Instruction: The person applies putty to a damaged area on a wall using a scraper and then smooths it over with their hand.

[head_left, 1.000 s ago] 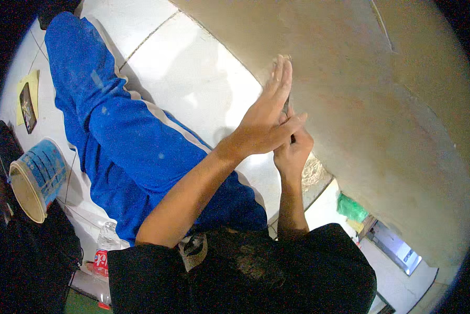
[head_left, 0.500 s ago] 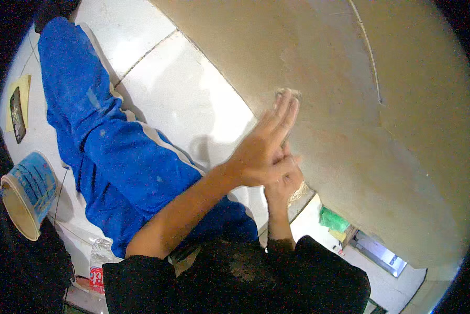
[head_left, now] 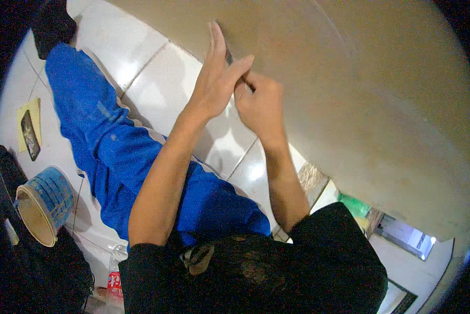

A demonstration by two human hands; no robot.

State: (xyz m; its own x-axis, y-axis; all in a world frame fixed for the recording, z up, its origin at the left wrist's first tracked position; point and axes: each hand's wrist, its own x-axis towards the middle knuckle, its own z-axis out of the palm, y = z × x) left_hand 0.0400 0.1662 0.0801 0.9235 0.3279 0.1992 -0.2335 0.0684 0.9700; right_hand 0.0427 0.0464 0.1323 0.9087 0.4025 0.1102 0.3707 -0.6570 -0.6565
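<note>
My right hand [head_left: 262, 102] is a closed fist around a thin, dark-edged tool [head_left: 229, 56]; most of it is hidden, so its exact kind does not show. Beside it my left hand [head_left: 213, 78] lies with fingers stretched out and pressed flat along the tool. The left thumb reaches across toward the right fist. Both hands are up against the brown, smooth-looking wall surface [head_left: 350, 110], close to where it meets the white floor tiles.
My blue-trousered legs [head_left: 114, 141] stretch over the tiles [head_left: 177, 78]. At left are a blue-and-cream bucket [head_left: 49, 193] lying tilted, a phone [head_left: 30, 135] on yellow paper, and a clear bottle [head_left: 115, 280] with a red label. A green bag [head_left: 354, 205] lies at right.
Both hands have moved up and to the left along the wall. The dark tool shows more now, and the right forearm is further extended.
</note>
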